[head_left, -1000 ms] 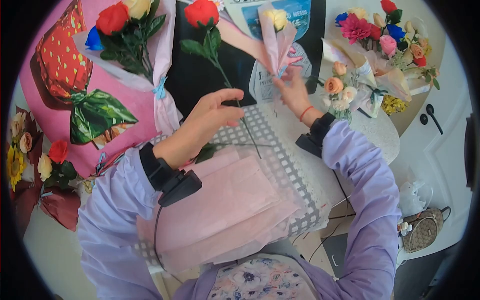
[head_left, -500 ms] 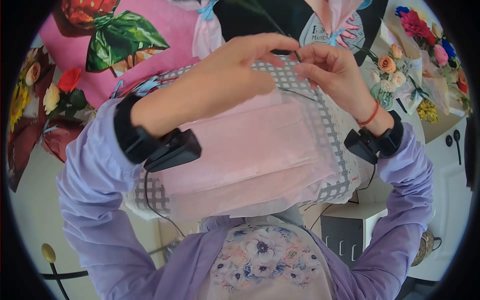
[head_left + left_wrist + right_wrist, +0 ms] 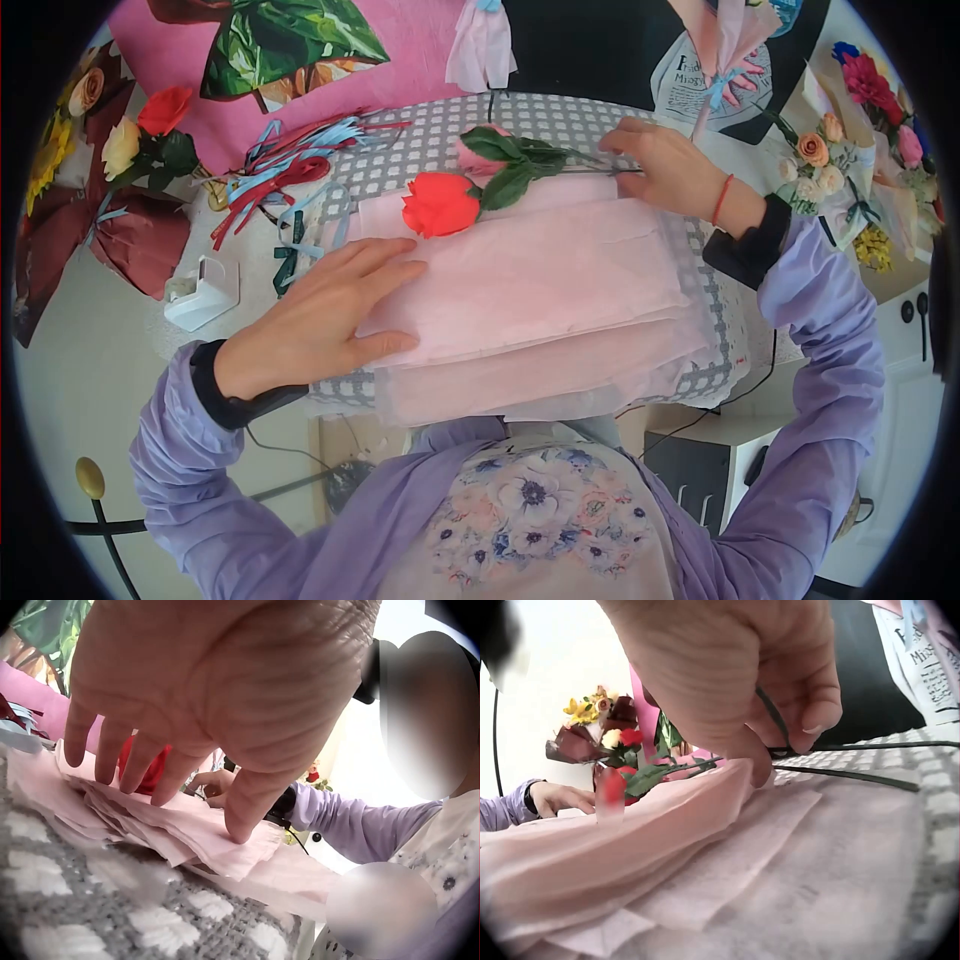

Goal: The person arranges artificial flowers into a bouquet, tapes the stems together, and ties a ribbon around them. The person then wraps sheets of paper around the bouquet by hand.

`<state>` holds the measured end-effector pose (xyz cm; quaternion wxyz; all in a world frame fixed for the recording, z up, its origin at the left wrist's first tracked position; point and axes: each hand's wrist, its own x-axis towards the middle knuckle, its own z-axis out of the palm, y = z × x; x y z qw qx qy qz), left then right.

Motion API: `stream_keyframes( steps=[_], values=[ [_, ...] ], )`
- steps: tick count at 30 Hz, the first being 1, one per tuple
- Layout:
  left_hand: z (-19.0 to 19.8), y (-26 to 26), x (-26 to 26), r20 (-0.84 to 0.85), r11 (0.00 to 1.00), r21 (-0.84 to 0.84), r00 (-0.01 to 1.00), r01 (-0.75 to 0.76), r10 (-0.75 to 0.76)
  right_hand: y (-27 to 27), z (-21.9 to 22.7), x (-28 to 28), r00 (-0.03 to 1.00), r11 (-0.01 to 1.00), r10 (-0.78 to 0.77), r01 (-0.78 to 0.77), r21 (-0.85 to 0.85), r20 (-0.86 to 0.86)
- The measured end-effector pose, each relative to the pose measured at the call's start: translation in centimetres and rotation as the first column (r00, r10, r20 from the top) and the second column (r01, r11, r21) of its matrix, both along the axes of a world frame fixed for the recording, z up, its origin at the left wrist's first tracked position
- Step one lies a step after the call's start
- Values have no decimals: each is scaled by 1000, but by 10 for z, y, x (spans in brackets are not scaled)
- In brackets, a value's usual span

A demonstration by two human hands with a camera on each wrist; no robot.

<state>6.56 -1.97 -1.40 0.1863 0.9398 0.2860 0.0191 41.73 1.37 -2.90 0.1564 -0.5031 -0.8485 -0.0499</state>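
A red rose (image 3: 440, 205) with green leaves (image 3: 512, 165) lies across the upper part of stacked pink paper sheets (image 3: 540, 270). Behind it, a pink rose (image 3: 478, 154) is partly covered by the leaves. My left hand (image 3: 320, 315) rests, fingers spread, on the paper's left edge; its fingertips touch the sheets in the left wrist view. At the paper's upper right corner my right hand (image 3: 672, 172) pinches a green stem. In the right wrist view, stems (image 3: 855, 774) run out past the thumb of that hand (image 3: 735, 682).
Red and blue ribbons (image 3: 285, 165) and a white tape dispenser (image 3: 203, 292) lie at the left. Bouquets stand at both sides, one in dark red wrapping (image 3: 140, 240). A pink-wrapped bouquet (image 3: 725, 45) lies at the upper right, on a black surface (image 3: 590, 50).
The red rose has come down from above the table onto the pink paper. My left hand has moved left and down, away from my right hand, which has shifted slightly right and down since half a second ago.
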Motion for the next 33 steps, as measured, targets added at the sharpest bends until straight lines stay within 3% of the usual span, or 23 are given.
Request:
stream_keyframes(
  steps=[4,8,10,11,13,14,16,17,19,20,21,23,24,25,27,29,31,33],
  values=[
    [-5,3,-2,16,1000,-2,1000,10,-10,11,-7,-6,991,999,6,1,-55,136],
    [-7,6,-2,26,1000,-7,999,26,-26,13,4,4,989,999,24,-17,-49,148],
    [-6,5,-2,5,1000,-26,1000,15,-15,8,21,8,998,998,63,-63,-1,-23],
    [-6,5,-1,7,999,-26,1000,20,-20,5,27,9,998,998,59,-59,-2,-21],
    [-6,4,-1,-2,1000,-16,1000,13,-13,-5,39,6,968,989,-8,-29,-146,-250],
    [-6,4,-1,-3,1000,-16,1000,11,-11,-13,48,1,968,989,-7,-31,-146,-250],
    [-6,2,-2,6,1000,2,1000,7,-7,-36,69,-15,887,821,-241,-29,-570,-394],
    [-7,2,-3,4,1000,0,1000,5,-5,-43,73,-19,887,820,-241,-32,-572,-395],
    [-11,4,-10,147,985,-171,989,10,15,-54,76,-26,852,671,-253,-187,-718,-459],
    [-14,10,-24,68,985,53,984,163,-167,-56,73,-30,858,611,-250,-220,-760,-449],
    [-18,16,-26,59,985,50,984,163,-166,-56,67,-34,854,610,-251,-227,-759,-457],
    [-26,23,-29,222,974,183,959,135,-175,-55,50,-41,900,541,-224,-205,-816,-374],
    [-9,12,-20,163,993,92,985,-74,58,-53,39,-41,892,542,-238,-206,-815,-384],
    [-10,15,-23,157,993,90,986,-75,61,-51,34,-39,890,540,-237,-212,-815,-389],
    [-12,22,-26,177,981,65,970,-183,169,-45,31,-35,903,742,-32,-266,-616,-428],
    [-5,18,-21,230,978,87,959,-189,165,-43,46,-26,904,805,-31,-229,-547,-425],
    [9,12,-10,174,967,115,963,-226,204,-44,57,-11,889,798,-102,-194,-571,-446],
    [11,15,1,209,979,127,969,-158,129,-44,62,11,850,758,-203,-177,-627,-486]
  ],
)
